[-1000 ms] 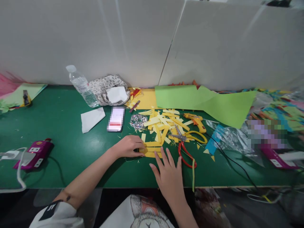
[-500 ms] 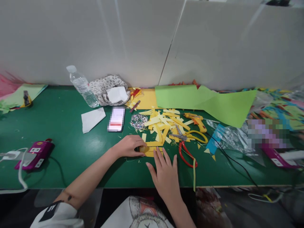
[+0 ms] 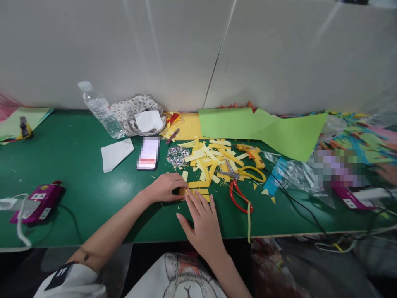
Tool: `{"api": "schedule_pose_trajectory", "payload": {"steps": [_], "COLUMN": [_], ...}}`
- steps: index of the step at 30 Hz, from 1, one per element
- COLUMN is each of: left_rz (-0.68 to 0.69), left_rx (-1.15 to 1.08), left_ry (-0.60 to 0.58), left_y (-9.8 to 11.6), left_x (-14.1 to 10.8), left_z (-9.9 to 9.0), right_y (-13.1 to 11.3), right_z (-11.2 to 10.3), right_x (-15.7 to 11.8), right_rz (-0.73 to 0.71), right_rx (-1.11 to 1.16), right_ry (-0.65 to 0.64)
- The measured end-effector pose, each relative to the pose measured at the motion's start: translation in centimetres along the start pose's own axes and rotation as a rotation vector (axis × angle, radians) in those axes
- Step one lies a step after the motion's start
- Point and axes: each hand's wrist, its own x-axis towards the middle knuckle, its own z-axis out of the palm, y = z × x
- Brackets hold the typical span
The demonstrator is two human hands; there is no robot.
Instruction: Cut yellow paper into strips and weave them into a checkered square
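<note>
Yellow paper strips (image 3: 201, 191) lie side by side on the green table in front of me. My left hand (image 3: 166, 188) is curled at their left end, thumb and fingers closed on a strip; the pinched part is mostly hidden. My right hand (image 3: 203, 225) lies over the same strips with its fingers stretched out, the tips close to the left fingers. Just beyond is a heap of cut yellow paper pieces (image 3: 206, 157). Scissors (image 3: 235, 174) with a yellow and a red handle loop rest to the right of the hands.
A phone (image 3: 148, 154), a water bottle (image 3: 104, 111) and a patterned cloth (image 3: 136, 108) are at the back left. Behind the heap lies green paper (image 3: 229, 123). A yellow glue gun (image 3: 252, 154) trails a cable rightward. A purple power strip (image 3: 41, 200) sits left. Another person's hand (image 3: 386, 171) shows at right.
My right hand has slid left along the yellow strips, bringing its fingertips to my left fingers. The left hand keeps its place on the strips. The view has shifted slightly.
</note>
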Motion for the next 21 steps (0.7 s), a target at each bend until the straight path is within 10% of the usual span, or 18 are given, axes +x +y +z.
{"api": "schedule_pose_trajectory", "payload": {"steps": [7,13,21], "left_rz": [0.028,0.034,0.041], "left_rx": [0.035,0.03,0.024], "left_ry": [-0.019,-0.004,0.014], "left_y": [-0.1,0.1,0.6], "left_x": [0.0,0.0,0.1], "left_z": [0.1,0.2,-0.2], "right_y": [1.5,8.6,14.4], "right_z": [-0.8,-4.2,-5.6], "right_x": [-0.9,-3.5,-6.5], "right_rz": [-0.065,0.004,-0.069], "right_rx": [-0.006,-0.101,-0.3], "right_ry": [-0.035,0.141,0.033]}}
